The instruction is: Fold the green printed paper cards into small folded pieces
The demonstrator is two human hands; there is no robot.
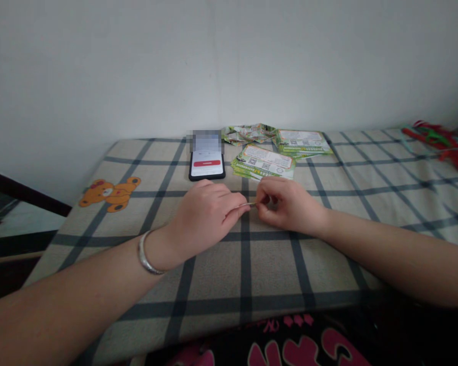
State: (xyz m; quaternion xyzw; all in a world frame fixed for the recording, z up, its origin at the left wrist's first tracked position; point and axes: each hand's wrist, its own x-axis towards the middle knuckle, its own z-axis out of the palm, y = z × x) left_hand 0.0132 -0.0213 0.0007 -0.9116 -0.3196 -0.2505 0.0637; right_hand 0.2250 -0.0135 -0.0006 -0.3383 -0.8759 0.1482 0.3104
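My left hand (208, 216), with a silver bracelet (145, 255) on its wrist, pinches one end of a thin, pale strip of paper (253, 204). The other end is between the thumb and fingertips of my right hand (290, 203). Most of the strip is hidden by my fingers, and only its narrow edge shows in the gap. Both hands are low over the checked cloth (221, 274). Just beyond my right hand lies a fanned stack of green-edged printed leaflets (265, 161). A phone (207, 165) with a lit screen lies flat beyond my left hand.
A second leaflet stack (303, 141) and folded papers (249, 134) lie near the wall (168, 66). A bear figure (109, 194) is on the cloth at left. Red and green tangled items (442, 145) lie at far right.
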